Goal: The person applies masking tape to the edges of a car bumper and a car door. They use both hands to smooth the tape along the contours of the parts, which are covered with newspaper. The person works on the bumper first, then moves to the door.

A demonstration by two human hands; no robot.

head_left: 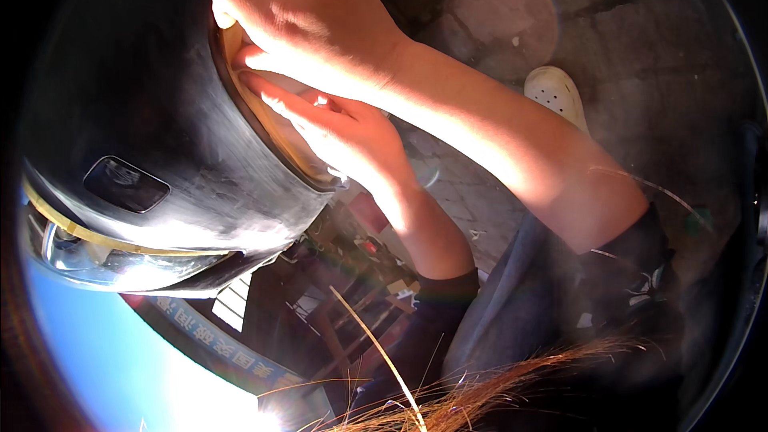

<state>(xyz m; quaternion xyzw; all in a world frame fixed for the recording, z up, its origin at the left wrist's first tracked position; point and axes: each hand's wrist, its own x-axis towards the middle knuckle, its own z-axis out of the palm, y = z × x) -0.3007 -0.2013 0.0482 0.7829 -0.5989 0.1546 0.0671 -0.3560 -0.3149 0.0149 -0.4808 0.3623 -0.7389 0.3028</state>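
A glossy dark vehicle body panel (136,80) fills the left side, with yellow tape (284,140) along the rim of a curved opening. My right hand (312,16) curls its fingers over the upper part of that taped rim, pinched at the tape. My left hand (336,136) reaches in beneath it, fingers stretched out along the tape; part of it is hidden behind my right hand. A clear lamp (128,266) with yellow tape along its edge sits lower on the bodywork, beside a small dark rectangular recess (126,184).
A paved floor (632,64) lies on the right, where a white perforated clog (552,96) and my jeans-clad leg (500,296) show. At the lower left are a signboard (200,328), bright sky and a cluttered dark shop interior (336,304). Loose hair crosses the bottom edge.
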